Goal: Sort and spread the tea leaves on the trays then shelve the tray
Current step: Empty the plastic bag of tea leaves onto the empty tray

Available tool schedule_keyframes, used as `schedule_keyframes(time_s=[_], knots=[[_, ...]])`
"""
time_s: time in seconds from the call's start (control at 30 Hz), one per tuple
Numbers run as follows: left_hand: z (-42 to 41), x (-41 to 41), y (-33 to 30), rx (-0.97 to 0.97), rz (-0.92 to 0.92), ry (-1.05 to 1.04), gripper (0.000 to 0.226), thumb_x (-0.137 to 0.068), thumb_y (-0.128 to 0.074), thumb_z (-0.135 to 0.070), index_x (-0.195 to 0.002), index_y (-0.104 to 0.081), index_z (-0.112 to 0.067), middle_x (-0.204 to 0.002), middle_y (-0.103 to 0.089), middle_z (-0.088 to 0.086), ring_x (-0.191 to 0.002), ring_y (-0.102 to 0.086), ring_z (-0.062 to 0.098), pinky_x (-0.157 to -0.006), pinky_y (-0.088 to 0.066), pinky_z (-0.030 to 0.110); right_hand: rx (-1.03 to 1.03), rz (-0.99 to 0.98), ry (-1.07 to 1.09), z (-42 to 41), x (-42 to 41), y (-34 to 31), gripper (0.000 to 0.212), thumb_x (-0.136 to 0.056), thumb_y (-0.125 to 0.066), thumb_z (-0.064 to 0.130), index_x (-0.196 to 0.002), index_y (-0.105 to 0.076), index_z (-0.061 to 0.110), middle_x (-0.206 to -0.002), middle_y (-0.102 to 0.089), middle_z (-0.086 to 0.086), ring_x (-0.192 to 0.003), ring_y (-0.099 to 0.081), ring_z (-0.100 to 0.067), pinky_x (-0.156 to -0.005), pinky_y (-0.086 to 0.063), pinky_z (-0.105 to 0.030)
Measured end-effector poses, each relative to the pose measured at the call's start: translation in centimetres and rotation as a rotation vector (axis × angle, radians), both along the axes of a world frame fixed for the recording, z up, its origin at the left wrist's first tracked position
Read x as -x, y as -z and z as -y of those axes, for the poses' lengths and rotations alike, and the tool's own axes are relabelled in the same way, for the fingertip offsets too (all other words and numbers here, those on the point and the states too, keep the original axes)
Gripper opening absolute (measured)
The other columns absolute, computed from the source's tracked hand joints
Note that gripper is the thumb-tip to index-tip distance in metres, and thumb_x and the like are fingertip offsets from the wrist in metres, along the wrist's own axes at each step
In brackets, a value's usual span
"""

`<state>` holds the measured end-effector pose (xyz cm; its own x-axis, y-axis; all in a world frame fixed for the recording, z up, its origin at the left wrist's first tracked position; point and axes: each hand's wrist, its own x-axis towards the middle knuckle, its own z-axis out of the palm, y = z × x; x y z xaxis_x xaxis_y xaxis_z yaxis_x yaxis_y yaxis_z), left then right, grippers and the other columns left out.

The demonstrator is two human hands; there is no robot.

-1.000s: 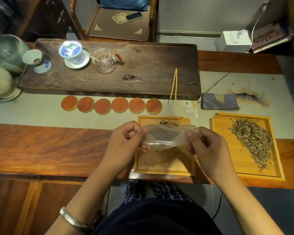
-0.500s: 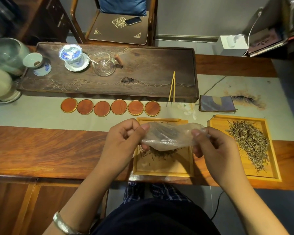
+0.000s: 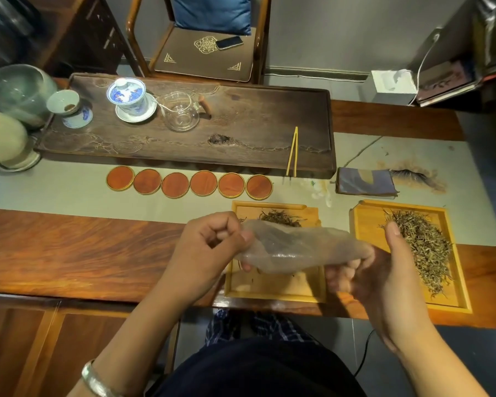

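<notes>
I see two shallow bamboo trays on the desk's near edge. The nearer-centre tray (image 3: 275, 290) holds a small dark clump of tea leaves (image 3: 281, 218) at its far end, with a few stray strands lower down. A limp, clear plastic bag (image 3: 295, 250) hangs across it. The right-hand tray (image 3: 364, 224) carries a long, loose pile of pale green-gold leaves (image 3: 424, 247) running along its length.

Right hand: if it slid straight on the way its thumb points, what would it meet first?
Most likely the pile of tea leaves on the right tray. The right hand, gripping the plastic bag, has its thumb aimed up over that pile. Its height above the tray is unclear, so it might pass over.
</notes>
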<state>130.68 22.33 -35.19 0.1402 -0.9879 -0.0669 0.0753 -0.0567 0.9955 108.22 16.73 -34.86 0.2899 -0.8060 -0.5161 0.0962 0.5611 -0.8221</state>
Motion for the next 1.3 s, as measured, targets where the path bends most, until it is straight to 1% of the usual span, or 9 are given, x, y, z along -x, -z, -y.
schedule_keyframes(time_s=[0.13, 0.27, 0.47, 0.6, 0.7, 0.87, 0.93, 1.1, 1.3], knots=[[-1.0, -0.4, 0.6, 0.017, 0.033, 0.123, 0.018, -0.081, -0.067, -0.013, -0.066, -0.056, -0.009, -0.059, -0.064, -0.011, -0.055, -0.062, 0.0, -0.058, -0.048, 0.011, -0.467, 0.068, -0.115, -0.5, 1.0, 1.6, 0.086, -0.077, -0.029, 0.081, -0.082, -0.078, 0.011, -0.065, -0.063, -0.018, -0.053, -0.059, -0.025, -0.053, -0.053, -0.031], [-1.9, -0.9, 0.8, 0.055, 0.138, 0.222, 0.017, -0.077, -0.067, -0.02, -0.064, -0.057, -0.023, -0.061, -0.058, -0.012, -0.059, -0.056, 0.001, -0.067, -0.046, 0.011, -0.609, 0.001, -0.176, 0.1, 0.4, 2.8, 0.06, -0.074, -0.053, 0.067, -0.081, -0.079, 0.013, -0.09, -0.072, -0.014, -0.075, -0.07, -0.028, -0.067, -0.058, -0.037], [-2.7, -2.8, 0.9, 0.004, 0.179, 0.339, 0.016, -0.08, -0.07, -0.034, -0.066, -0.064, -0.032, -0.063, -0.063, -0.011, -0.061, -0.059, 0.007, -0.069, -0.048, 0.018, -0.48, 0.135, -0.161, 1.5, -1.7, 3.2, 0.029, -0.076, -0.069, 0.014, -0.1, -0.063, -0.002, -0.092, -0.066, -0.017, -0.077, -0.067, -0.025, -0.064, -0.059, -0.031], [-2.9, -4.9, 1.7, -0.16, 0.206, 0.035, 0.031, -0.083, -0.056, -0.05, -0.061, -0.068, -0.034, -0.061, -0.066, -0.011, -0.058, -0.059, 0.003, -0.064, -0.048, 0.018, -0.33, 0.23, -0.196, 1.8, -4.0, 2.5, 0.006, -0.078, -0.064, 0.005, -0.08, -0.068, 0.009, -0.079, -0.066, -0.009, -0.067, -0.067, -0.015, -0.06, -0.058, -0.026], [-3.2, -6.5, 2.5, -0.419, 0.01, -0.131, 0.035, -0.093, -0.05, -0.048, -0.083, -0.071, -0.022, -0.072, -0.072, -0.005, -0.063, -0.066, 0.006, -0.066, -0.051, 0.027, -0.267, 0.237, -0.262, 1.9, -6.3, 2.0, 0.011, -0.077, -0.063, 0.005, -0.078, -0.072, 0.012, -0.078, -0.068, -0.008, -0.069, -0.067, -0.015, -0.062, -0.058, -0.028], [-5.1, -9.9, 3.0, -0.545, -0.14, -0.191, 0.083, -0.065, -0.057, -0.071, -0.117, -0.063, -0.007, -0.106, -0.073, 0.011, -0.092, -0.069, 0.028, -0.083, -0.054, 0.037, -0.154, 0.106, -0.418, 1.8, -11.1, 1.3, 0.035, -0.077, -0.068, 0.01, -0.111, -0.064, 0.003, -0.098, -0.07, -0.014, -0.087, -0.068, -0.022, -0.078, -0.058, -0.036], [-5.9, -11.2, 3.1, -0.5, -0.179, -0.261, 0.08, -0.064, -0.064, -0.065, -0.118, -0.064, -0.005, -0.105, -0.073, 0.014, -0.088, -0.068, 0.026, -0.078, -0.052, 0.035, -0.085, 0.061, -0.437, 1.4, -13.3, 1.6, 0.026, -0.082, -0.067, 0.009, -0.107, -0.065, 0.003, -0.101, -0.069, -0.016, -0.091, -0.065, -0.026, -0.085, -0.053, -0.04], [-8.0, -15.1, 5.4, -0.483, -0.142, -0.362, 0.054, -0.075, -0.071, -0.054, -0.113, -0.071, -0.015, -0.113, -0.072, 0.01, -0.107, -0.067, 0.028, -0.096, -0.05, 0.048, 0.053, -0.014, -0.472, 0.1, -19.3, 4.4, 0.015, -0.083, -0.069, 0.009, -0.095, -0.065, 0.001, -0.082, -0.07, -0.006, -0.075, -0.066, -0.016, -0.069, -0.056, -0.029], [-8.4, -20.1, 12.0, -0.514, 0.1, -0.62, 0.02, -0.079, -0.078, -0.018, -0.097, -0.069, -0.02, -0.085, -0.077, -0.006, -0.08, -0.071, 0.008, -0.074, -0.054, 0.021, 0.045, -0.155, -0.514, -1.1, -25.4, 12.1, 0.009, -0.085, -0.067, 0.006, -0.088, -0.061, 0.0, -0.07, -0.062, -0.009, -0.061, -0.057, -0.016, -0.056, -0.047, -0.025]])
